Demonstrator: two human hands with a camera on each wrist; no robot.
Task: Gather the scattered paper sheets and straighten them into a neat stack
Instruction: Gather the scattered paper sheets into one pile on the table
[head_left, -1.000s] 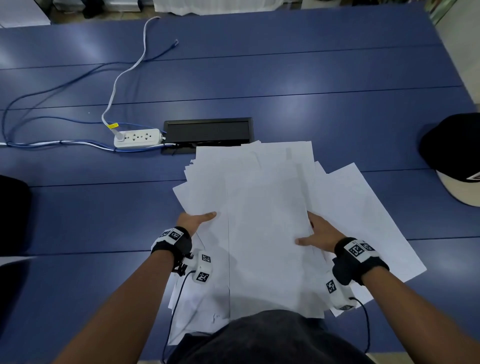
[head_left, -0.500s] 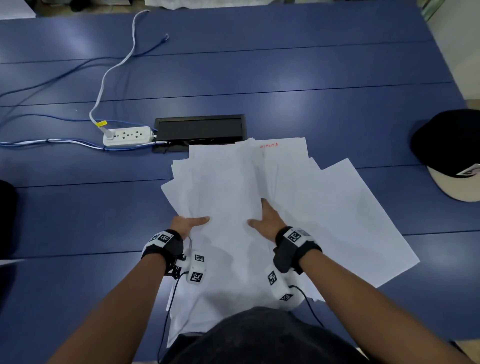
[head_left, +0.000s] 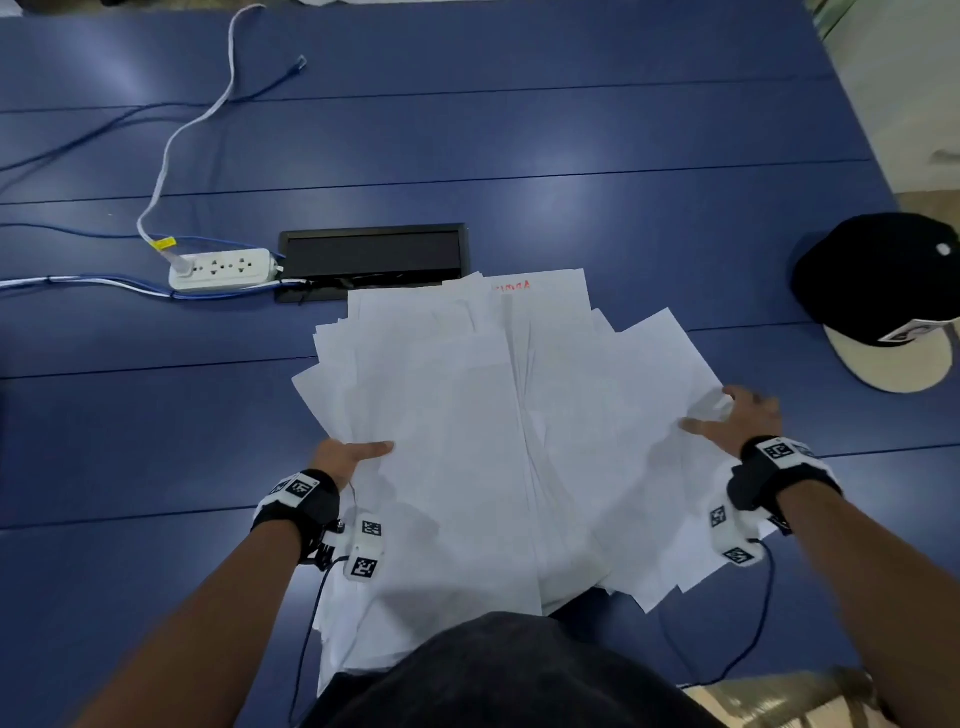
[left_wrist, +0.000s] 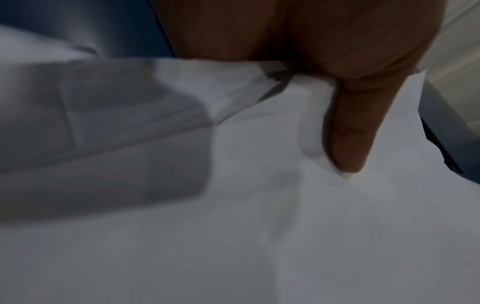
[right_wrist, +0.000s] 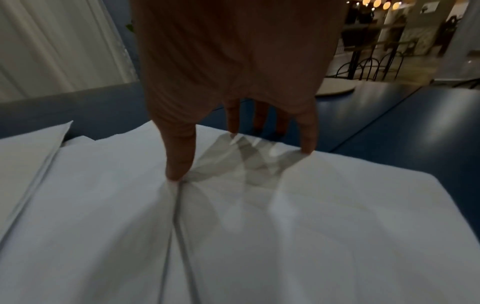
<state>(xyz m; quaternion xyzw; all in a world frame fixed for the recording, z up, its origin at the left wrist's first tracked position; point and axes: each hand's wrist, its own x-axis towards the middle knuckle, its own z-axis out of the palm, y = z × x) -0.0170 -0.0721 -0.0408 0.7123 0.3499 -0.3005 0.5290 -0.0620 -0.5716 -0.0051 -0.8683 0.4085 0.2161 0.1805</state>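
A loose fan of white paper sheets (head_left: 467, 441) lies on the blue table (head_left: 519, 130) in front of me, edges uneven. My left hand (head_left: 358, 452) grips the pile's left edge; its thumb (left_wrist: 348, 133) lies on top and the fingers are hidden under the sheets (left_wrist: 259, 226). My right hand (head_left: 737, 415) is spread on the far right sheet near its corner. Its thumb (right_wrist: 179, 160) and a fingertip (right_wrist: 309, 144) press down, and the paper (right_wrist: 259, 226) puckers between them. Two other fingers reach past the edge to the table.
A black hatch (head_left: 374, 254) is set in the table just behind the pile, with a white power strip (head_left: 221, 268) and cables (head_left: 171, 145) to its left. A black cap with a cream brim (head_left: 883, 291) lies at the right. My dark clothing (head_left: 509, 675) covers the pile's near end.
My right hand went from the pile's right side to its middle, then out to the far right sheet's edge. The left hand kept its grip on the left edge.
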